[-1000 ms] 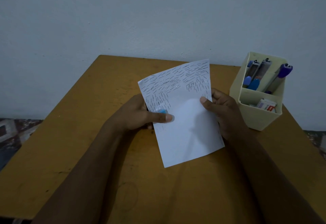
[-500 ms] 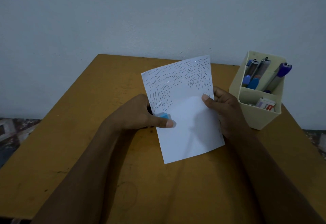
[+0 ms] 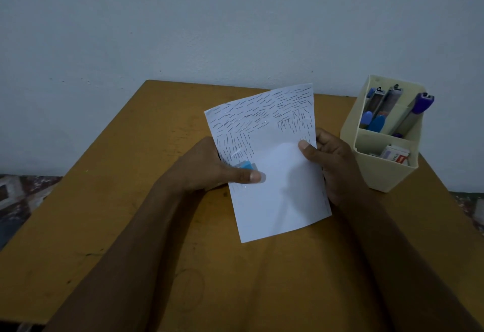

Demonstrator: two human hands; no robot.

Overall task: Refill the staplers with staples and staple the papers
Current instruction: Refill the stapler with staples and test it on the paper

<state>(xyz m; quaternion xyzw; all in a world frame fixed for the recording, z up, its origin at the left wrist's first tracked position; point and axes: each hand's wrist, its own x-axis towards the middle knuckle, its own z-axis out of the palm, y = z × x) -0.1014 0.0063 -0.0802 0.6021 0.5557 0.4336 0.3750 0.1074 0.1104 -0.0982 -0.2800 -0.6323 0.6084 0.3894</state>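
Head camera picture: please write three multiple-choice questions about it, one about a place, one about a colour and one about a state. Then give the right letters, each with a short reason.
1. Where on the table does the cream box stand?
A. at its far right side
B. at its near left corner
C. in the middle

2. What colour is the stapler in the left hand?
A. red
B. blue
C. green

3. How is the paper now?
A. flat and untouched
B. crumpled into a ball
C. held by the left hand and the right hand

Answers:
1 A: the box sits right of the hands, near the wall.
2 B: blue plastic shows above the thumb.
3 C: the stapler clamps its left edge and the right thumb pinches its right edge.
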